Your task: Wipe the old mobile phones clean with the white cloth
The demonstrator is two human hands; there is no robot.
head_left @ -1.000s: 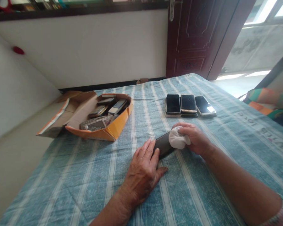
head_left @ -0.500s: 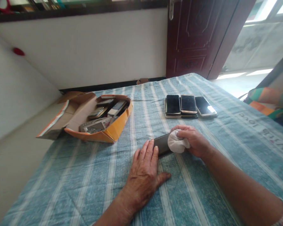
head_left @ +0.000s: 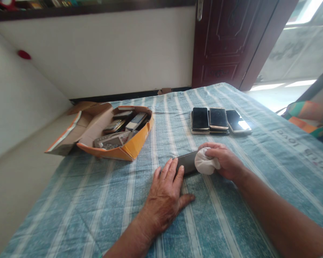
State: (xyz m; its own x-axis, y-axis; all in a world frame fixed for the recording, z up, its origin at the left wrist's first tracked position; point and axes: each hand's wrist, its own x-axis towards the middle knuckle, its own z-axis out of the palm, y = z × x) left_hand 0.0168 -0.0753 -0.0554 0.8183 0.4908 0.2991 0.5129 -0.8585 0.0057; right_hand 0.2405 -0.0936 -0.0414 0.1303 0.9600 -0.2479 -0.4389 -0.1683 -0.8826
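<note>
A dark, flat phone (head_left: pixel 188 163) lies on the striped cloth in front of me. My left hand (head_left: pixel 167 195) rests flat with its fingers spread, the fingertips on the phone's left end and the thumb out on the cloth. Bunched in my right hand (head_left: pixel 226 161) is a white cloth (head_left: pixel 206 163), which covers the phone's right end. The fingers of that hand are closed round the cloth, and some of them are hidden behind it.
An open orange cardboard box (head_left: pixel 140 141) on the left holds several old phones (head_left: pixel 136 122). Beyond my hands at the right, phones lie in stacks, among them a black one (head_left: pixel 200 118), a gold-rimmed one (head_left: pixel 218 118) and a white one (head_left: pixel 238 122). The striped cloth (head_left: pixel 110 208) has wrinkles.
The whole view has shifted slightly, so things appear a little farther right. Both hands keep their places on the phone, the white cloth still at its right end.
</note>
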